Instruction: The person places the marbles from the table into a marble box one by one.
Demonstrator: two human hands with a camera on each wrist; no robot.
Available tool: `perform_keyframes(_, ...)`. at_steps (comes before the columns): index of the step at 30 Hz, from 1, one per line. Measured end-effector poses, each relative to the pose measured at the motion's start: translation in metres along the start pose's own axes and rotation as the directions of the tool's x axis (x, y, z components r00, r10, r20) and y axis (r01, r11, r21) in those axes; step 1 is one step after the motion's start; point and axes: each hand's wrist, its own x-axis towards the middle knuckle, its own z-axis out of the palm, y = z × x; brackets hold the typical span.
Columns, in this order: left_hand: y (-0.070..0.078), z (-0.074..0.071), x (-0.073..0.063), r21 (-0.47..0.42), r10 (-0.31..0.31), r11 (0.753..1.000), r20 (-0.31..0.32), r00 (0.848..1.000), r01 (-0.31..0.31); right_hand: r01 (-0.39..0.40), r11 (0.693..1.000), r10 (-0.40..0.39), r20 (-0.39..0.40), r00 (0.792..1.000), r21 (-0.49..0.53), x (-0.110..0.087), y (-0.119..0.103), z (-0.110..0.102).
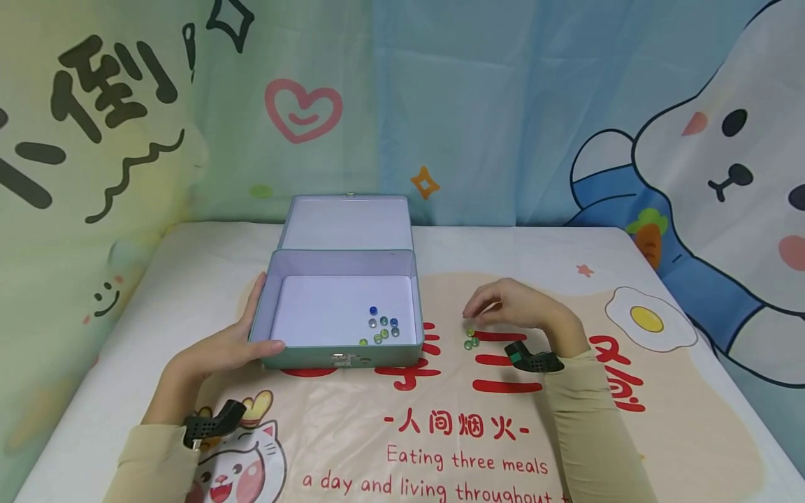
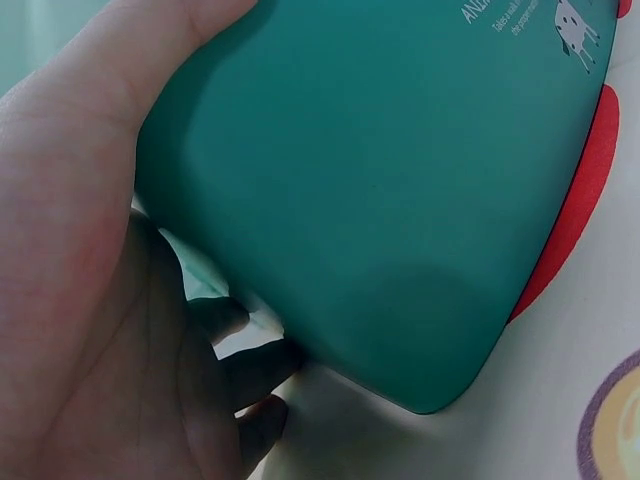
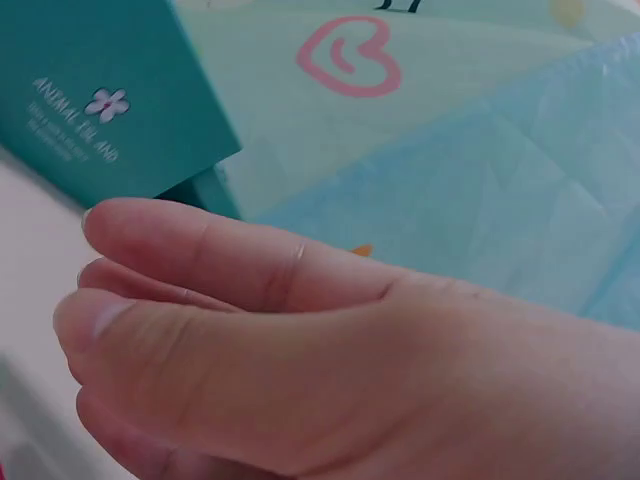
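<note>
A green metal tin box (image 1: 342,356) with a white inside stands on the table, its hinged lid (image 1: 346,222) tipped back. My left hand (image 1: 220,349) holds the box at its near left corner, thumb on the front edge and fingers along the left side. Several blue, clear and green glass marbles (image 1: 384,321) lie inside, towards the right. To the right of the box, my right hand (image 1: 525,307) hovers with loosely bent fingers just above three green marbles (image 1: 470,332) on the tablecloth. In the right wrist view nothing shows between its thumb and fingers (image 3: 200,240).
The tablecloth (image 1: 465,391) is printed with red characters, a cat face and a fried egg. Behind the table hangs a curtain (image 1: 453,105) with cartoon drawings. A dark band with a camera (image 1: 534,358) sits on each wrist.
</note>
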Motion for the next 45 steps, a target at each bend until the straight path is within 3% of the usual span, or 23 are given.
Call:
perform_keyframes(22, 0.0, -0.001, 0.0, -0.022, 0.005, 1.0, 0.012, 1.0, -0.005, -0.024, 0.992, 0.027, 0.018, 0.999, -0.127, 0.007, 0.007, 0.011)
perform_keyframes(45, 0.0, 0.0, -0.001, -0.02, -0.002, 1.0, 0.001, 1.0, 0.002, -0.107, 0.983, 0.112, 0.027, 0.993, -0.148, 0.01, -0.001, 0.018)
